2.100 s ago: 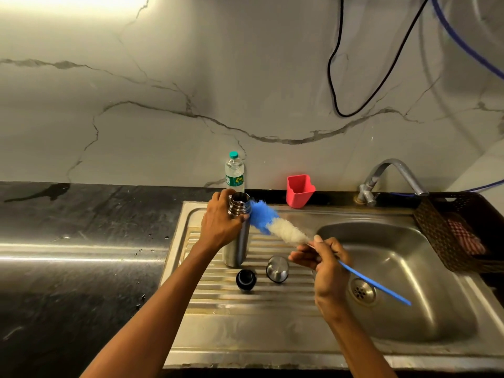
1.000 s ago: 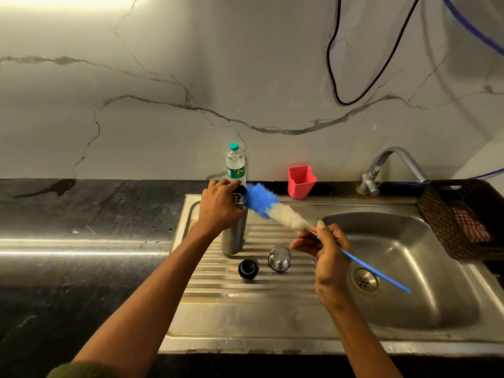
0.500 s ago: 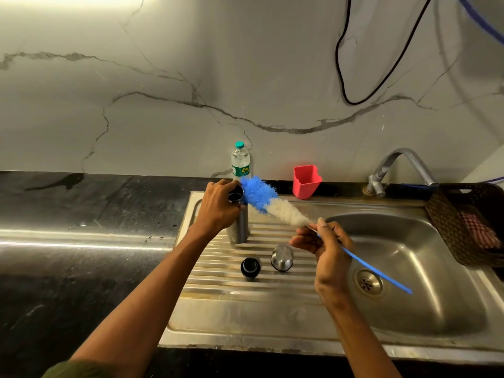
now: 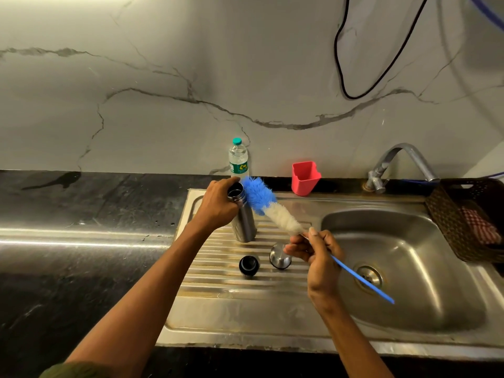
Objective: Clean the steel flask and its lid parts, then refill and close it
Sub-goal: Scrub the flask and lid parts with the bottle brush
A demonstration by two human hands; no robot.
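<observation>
The brush [image 4: 261,199] had a blue tip, white middle and blue handle. The flask [image 4: 243,223] was bare steel, one lid part [image 4: 248,265] black. The cup [image 4: 305,178] was red, the counter [image 4: 81,208] black, the wall [image 4: 191,91] white, grey-veined.

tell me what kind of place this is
Most likely a home kitchen: a steel sink with a ribbed drainboard set into a dark stone counter, a tap behind it, against a marble-look wall.
</observation>
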